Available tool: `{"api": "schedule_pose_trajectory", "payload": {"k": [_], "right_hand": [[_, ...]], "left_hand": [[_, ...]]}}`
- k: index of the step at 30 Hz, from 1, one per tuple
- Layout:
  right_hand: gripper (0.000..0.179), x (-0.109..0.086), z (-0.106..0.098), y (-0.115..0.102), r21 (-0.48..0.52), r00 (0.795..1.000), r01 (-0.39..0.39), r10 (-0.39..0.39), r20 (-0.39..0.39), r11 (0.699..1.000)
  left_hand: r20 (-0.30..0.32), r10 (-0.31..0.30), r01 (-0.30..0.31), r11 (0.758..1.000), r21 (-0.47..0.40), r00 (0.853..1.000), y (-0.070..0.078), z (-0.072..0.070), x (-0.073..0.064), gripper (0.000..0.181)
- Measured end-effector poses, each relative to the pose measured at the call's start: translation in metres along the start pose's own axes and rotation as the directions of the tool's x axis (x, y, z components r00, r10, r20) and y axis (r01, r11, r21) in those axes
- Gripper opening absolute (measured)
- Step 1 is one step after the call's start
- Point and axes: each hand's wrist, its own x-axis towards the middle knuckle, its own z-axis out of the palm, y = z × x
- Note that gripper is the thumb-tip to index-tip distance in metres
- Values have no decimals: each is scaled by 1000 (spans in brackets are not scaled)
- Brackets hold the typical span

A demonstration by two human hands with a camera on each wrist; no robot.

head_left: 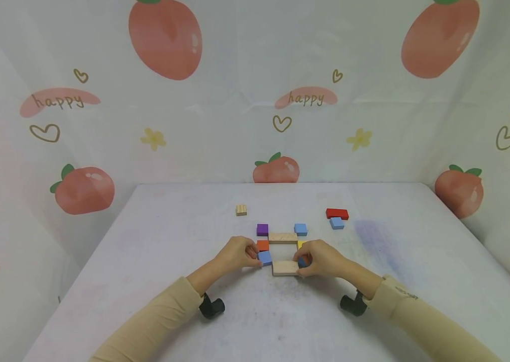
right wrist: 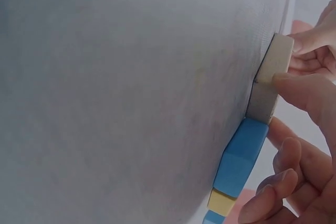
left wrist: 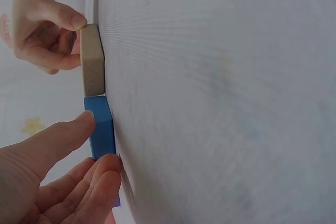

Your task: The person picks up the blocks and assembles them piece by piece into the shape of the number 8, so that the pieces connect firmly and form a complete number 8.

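Painted and bare wooden blocks form a four-sided outline on the table. At its near left corner my left hand (head_left: 238, 252) pinches a blue block (head_left: 265, 258) between thumb and fingers. Beside that corner lies a plain wooden block (head_left: 284, 268); my right hand (head_left: 324, 259) holds its right end, thumb on the near side. Another blue block (right wrist: 241, 156) touches that end, partly covered by the right hand in the head view. Up the left side are an orange block (head_left: 262, 246) and a purple block (head_left: 262, 230). A yellow block (right wrist: 221, 202) shows on the right side.
A second plain wooden block (head_left: 283, 238) closes the far side, beside a light blue block (head_left: 300, 229). Farther back lie a small ridged wooden block (head_left: 241, 210), a red block (head_left: 337, 214) and a blue block (head_left: 337, 223). A printed curtain (head_left: 218, 120) hangs behind the white table (head_left: 155, 226).
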Motion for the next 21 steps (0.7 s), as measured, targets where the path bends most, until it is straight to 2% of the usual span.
{"api": "schedule_pose_trajectory", "payload": {"k": [12,21], "right_hand": [[23,0,-1,0,1,1000,12,-12,7,1000],[24,0,-2,-1,8,1000,-17,17,20,1000]], "left_hand": [[-4,17,-17,1000,3,1000,-1,0,0,25],[-5,15,-15,1000,7,1000,-1,0,-1,25]]}}
